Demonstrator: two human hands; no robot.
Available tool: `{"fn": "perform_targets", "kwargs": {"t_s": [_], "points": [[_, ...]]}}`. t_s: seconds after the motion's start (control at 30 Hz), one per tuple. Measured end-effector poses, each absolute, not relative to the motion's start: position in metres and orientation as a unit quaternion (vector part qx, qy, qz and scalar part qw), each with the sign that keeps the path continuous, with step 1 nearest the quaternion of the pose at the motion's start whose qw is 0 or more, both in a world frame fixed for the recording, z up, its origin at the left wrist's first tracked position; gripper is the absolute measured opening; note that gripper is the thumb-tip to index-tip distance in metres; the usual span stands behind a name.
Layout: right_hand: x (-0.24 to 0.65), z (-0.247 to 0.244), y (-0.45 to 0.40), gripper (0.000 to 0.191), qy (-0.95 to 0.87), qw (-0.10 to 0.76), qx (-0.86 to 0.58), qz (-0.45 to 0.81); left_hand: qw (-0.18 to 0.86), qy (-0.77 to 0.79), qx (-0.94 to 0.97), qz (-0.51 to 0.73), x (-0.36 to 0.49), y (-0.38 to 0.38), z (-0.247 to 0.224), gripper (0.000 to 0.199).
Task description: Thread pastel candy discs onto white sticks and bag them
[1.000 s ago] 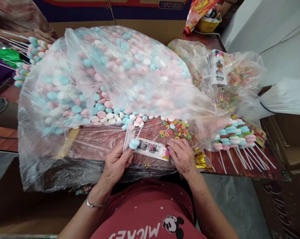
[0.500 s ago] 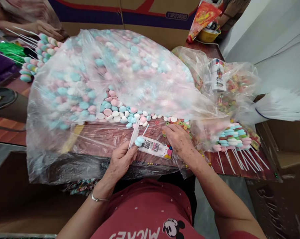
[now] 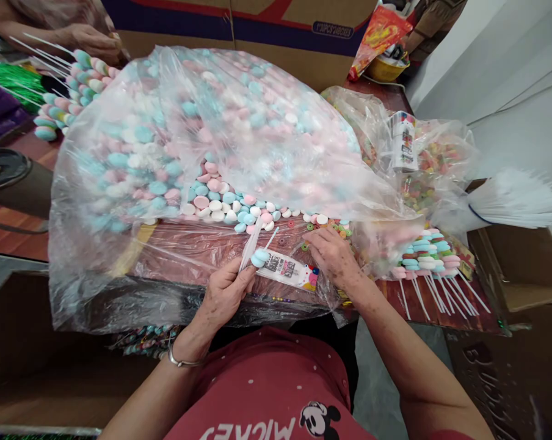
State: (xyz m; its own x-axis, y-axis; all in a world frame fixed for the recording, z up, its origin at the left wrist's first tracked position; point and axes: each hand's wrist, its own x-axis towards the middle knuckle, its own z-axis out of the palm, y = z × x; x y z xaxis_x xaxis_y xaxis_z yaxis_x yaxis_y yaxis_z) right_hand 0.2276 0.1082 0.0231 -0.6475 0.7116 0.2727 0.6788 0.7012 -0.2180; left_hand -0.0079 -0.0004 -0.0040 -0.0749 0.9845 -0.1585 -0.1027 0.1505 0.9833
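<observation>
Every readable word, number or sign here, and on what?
"1*30PCS*24BOXES": back carton.
"MICKE": shirt, upside down, cut off by the frame edge.
Too small or blurred to read: print on white packet, white bundle, red bag, lower-right carton.

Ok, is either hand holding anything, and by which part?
The left hand grips white sticks by their near ends, beside blue marshmallows threaded on one. Right hand, over the ring candies: its hold, if any, is hidden.

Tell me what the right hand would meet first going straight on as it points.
The right hand would likely meet the loose rings by its fingers, though depth is unclear.
</observation>
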Motion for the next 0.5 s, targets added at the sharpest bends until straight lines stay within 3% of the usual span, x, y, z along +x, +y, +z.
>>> {"fn": "perform_targets", "kwargs": {"t_s": [0.17, 0.5], "points": [[0.2208, 0.0191, 0.1042, 0.023, -0.917, 0.107, -0.384, 0.007, 0.531, 0.53, 0.428, 0.504, -0.0084, 0.0, -0.0046, 0.035], [0.2182, 0.0177, 0.1035, 0.018, -0.926, 0.093, -0.361, -0.065, 0.519, 0.538, 0.444, 0.494, -0.0088, 0.0012, -0.0073, 0.034]]}}
